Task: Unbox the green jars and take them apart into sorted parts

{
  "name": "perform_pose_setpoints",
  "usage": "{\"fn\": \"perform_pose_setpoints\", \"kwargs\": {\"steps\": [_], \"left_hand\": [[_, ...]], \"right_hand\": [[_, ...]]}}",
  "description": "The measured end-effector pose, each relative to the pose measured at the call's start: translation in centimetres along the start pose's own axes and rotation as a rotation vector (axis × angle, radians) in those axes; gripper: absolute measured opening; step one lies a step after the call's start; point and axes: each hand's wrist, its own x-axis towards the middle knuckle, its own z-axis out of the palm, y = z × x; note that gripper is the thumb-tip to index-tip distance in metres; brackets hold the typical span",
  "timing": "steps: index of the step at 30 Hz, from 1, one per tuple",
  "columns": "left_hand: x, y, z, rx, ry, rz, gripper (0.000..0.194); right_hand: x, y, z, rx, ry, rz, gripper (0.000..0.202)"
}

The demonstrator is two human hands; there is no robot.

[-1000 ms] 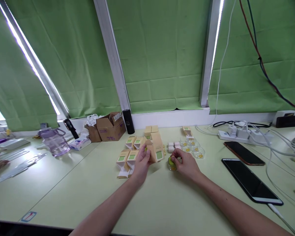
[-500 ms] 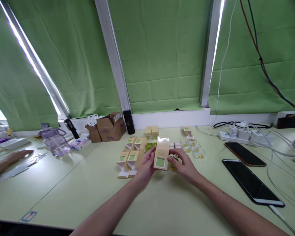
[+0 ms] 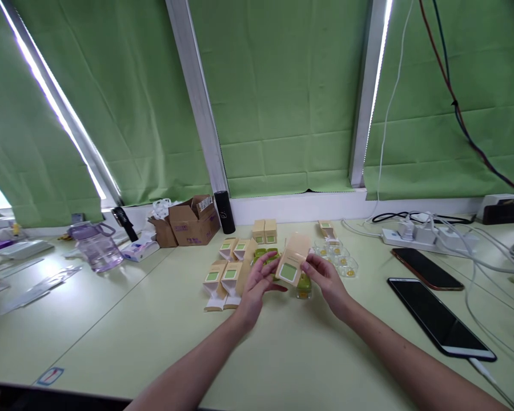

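Just right of and below the frame's centre, my right hand (image 3: 328, 282) now pinches the small carton (image 3: 297, 251) by its right edge, leaning it rightward, where half a second ago it stood nearly upright between both hands. My left hand (image 3: 255, 288) has loosened, fingers spread at the carton's left edge, contact unclear, and the green-topped container (image 3: 304, 282) below now shows more fully, free of my right fingers.

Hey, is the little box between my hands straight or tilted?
Tilted: the small box leans with its upper end toward your right, and its green square slants too. Your right hand pinches its edge.
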Motion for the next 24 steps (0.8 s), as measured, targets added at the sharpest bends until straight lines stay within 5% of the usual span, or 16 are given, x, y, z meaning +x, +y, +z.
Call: {"fn": "perform_pose_setpoints", "kwargs": {"steps": [10,24], "left_hand": [[-0.2,-0.8,0.3,0.2,-0.042,0.119,0.058],[-0.1,-0.7,0.2,0.146,-0.02,0.108,0.055]], "right_hand": [[0.4,1.0,0.2,0.061,0.064,0.016,0.053],[0.2,1.1,0.6,0.01,0.011,-0.034,0.049]]}}
